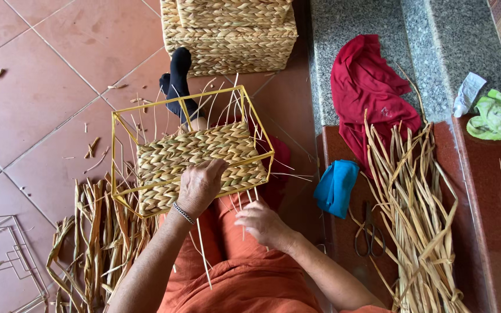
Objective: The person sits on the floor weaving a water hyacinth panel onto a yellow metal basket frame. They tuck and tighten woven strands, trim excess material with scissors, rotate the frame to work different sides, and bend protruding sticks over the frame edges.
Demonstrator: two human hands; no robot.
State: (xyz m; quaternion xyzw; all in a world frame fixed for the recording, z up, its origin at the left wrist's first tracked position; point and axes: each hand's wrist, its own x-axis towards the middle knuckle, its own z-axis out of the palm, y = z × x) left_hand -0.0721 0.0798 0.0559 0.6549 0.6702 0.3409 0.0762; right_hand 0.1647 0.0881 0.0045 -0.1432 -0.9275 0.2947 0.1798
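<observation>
My left hand [200, 184] lies palm down on the woven panel [195, 163], fingers curled together and pressing the braided surface near its lower edge; it clamps nothing that I can see beyond that contact. A beaded bracelet [183, 213] sits at the wrist. My right hand [264, 225] is at 4 o'clock from the left one, just below the panel's lower right corner. Its fingers are bunched together around thin pale stakes [243, 219] that stick out of the weave; whether they actually pinch a stake I cannot tell.

The woven panel fills the near face of a yellow wire frame [113, 152], a box-shaped skeleton resting on my lap over orange trousers [244, 277]. The frame occupies the centre of the view. Loose stake ends project upward at 12 o'clock of the panel, and one long stake [203, 255] hangs down between the two hands.

At 12 o'clock of the frame, my foot in a black sock [178, 81] rests on the red tile floor [42, 87], with finished woven baskets [230, 35] stacked just beyond it. At 8 o'clock, a pile of dried flat weaving strands [91, 243] lies on the floor, and bare wire frames [7, 261] lie beside it at the view's lower left.

At 3 o'clock, on the step, a larger bundle of dried strands [413, 214] lies beside scissors [369, 235], a blue cloth [336, 185] and a red cloth [366, 87]. A green cloth [497, 119] lies at 2 o'clock.
</observation>
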